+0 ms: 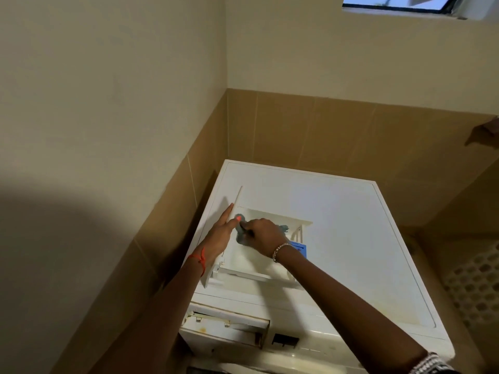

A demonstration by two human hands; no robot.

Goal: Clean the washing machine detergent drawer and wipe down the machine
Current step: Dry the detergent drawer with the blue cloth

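The white detergent drawer (pixel 272 268) lies pulled out on top of the white washing machine (pixel 345 238). My left hand (pixel 222 230) steadies the drawer's left side, fingers straight along its front panel. My right hand (pixel 263 234) grips a grey-blue cloth (pixel 241 233) and presses it inside the drawer's left compartment. A blue insert (pixel 300 248) shows at the drawer's right side, partly hidden by my right wrist. The empty drawer slot (pixel 229 323) gapes open at the machine's front left.
The machine stands in a corner, with a tiled wall (pixel 172 211) close on its left and behind it. A white perforated basket (pixel 475 287) sits at the right. A window (pixel 399 4) is high up on the back wall.
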